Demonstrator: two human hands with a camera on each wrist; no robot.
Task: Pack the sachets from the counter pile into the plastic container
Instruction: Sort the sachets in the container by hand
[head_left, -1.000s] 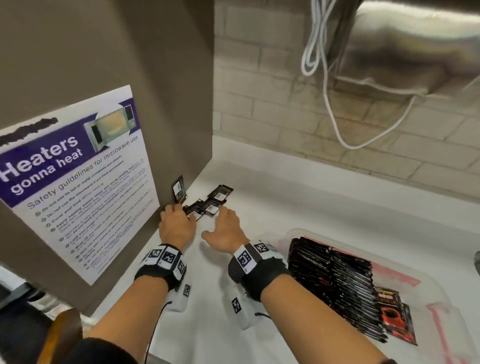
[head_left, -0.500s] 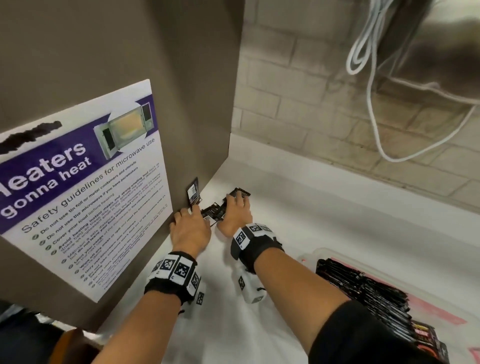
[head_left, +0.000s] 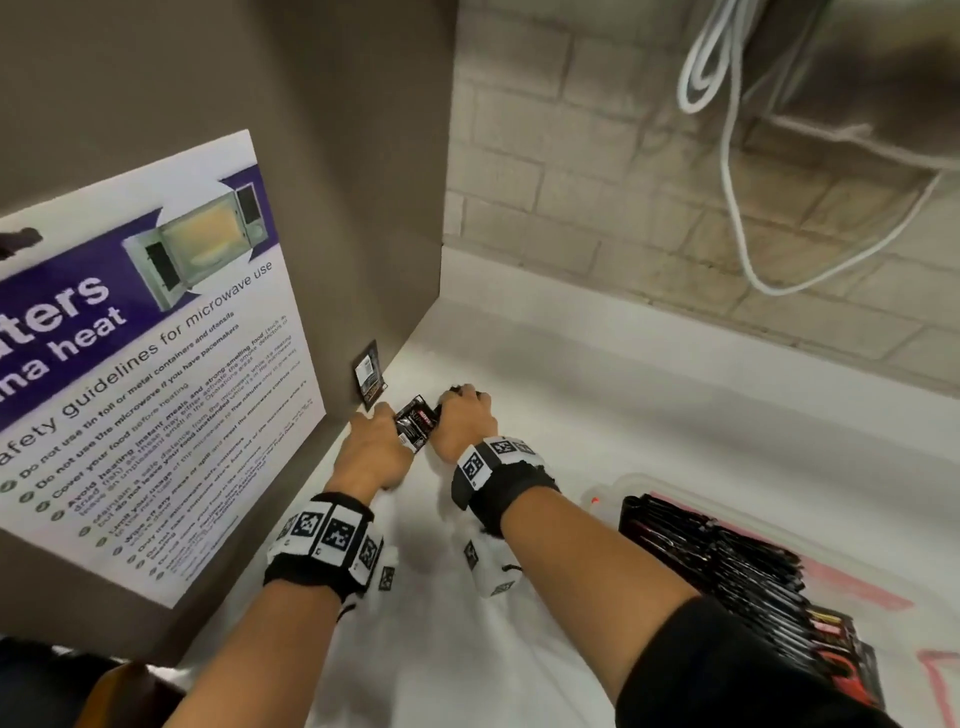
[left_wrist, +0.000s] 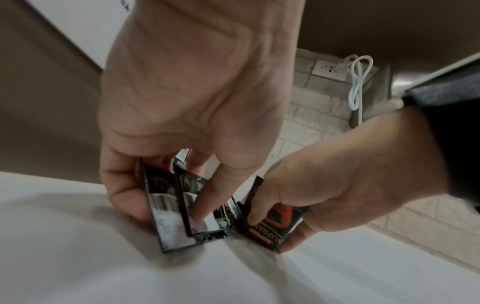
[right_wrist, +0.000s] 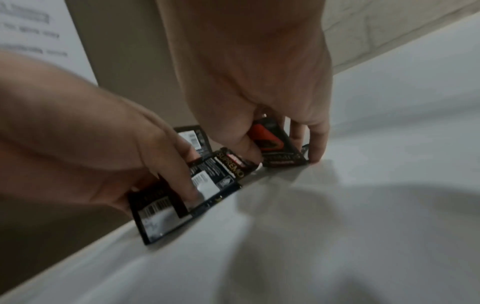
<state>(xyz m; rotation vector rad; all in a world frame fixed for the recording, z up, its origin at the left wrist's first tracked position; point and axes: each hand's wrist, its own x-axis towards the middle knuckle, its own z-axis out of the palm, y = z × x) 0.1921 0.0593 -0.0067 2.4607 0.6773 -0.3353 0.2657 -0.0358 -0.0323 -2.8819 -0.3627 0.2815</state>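
Both hands gathering sachets on the counter
The left hand (left_wrist: 187, 107) pinches black sachets (left_wrist: 179, 207) against the white counter (head_left: 597, 395); the right hand (left_wrist: 337, 181) grips a red-fronted sachet (left_wrist: 272, 224); the plastic container (head_left: 841, 561), part-filled, sits well right

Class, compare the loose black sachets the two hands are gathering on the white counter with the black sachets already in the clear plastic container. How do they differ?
The loose black sachets are few; the packed sachets are many. The loose ones overlap unevenly, gripped by the left hand and right hand; the packed ones stand in a tidy row, untouched, in the clear plastic container. Both groups look like the same black packets with red print.
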